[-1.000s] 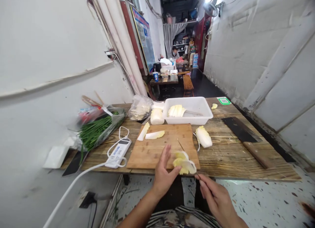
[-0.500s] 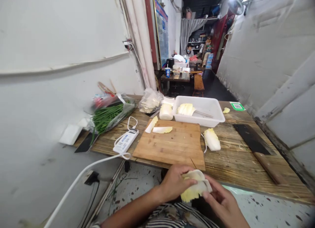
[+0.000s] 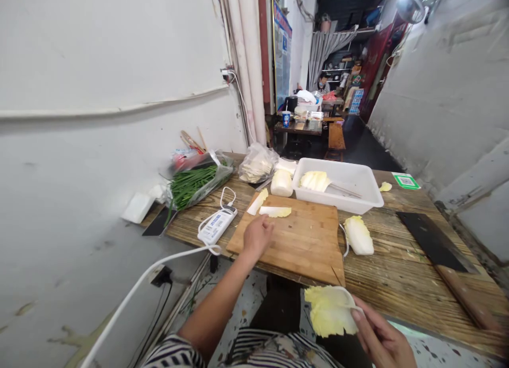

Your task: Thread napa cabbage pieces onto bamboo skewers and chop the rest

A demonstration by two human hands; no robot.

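Observation:
My left hand point(image 3: 257, 235) is above the cutting board point(image 3: 306, 246), just short of a pale strip of Chinese cabbage leaf point(image 3: 275, 212). Its fingers are bent, with the thumb apart, and their tips are partly hidden; nothing shows in them. Another cabbage strip point(image 3: 258, 201) lies slantwise at the board's far left corner. Below the table's front edge, my right hand point(image 3: 379, 328) pinches a yellow-white Chinese cabbage leaf point(image 3: 330, 312) by its thick white stem end. The frilly side of that leaf points left.
Beyond the board stands a white plastic tub point(image 3: 369, 185) with cut cabbage and thin sticks inside. A cabbage piece point(image 3: 359, 235) and a cleaver point(image 3: 433, 246) lie rightward. A cabbage chunk point(image 3: 282, 183), power strip point(image 3: 217, 225) and bagged green stalks point(image 3: 191, 185) lie leftward.
My left hand has let go of the cabbage leaf and moved forward and left over the board. The leaf stays in my right hand, now spread flatter. The view has shifted slightly left.

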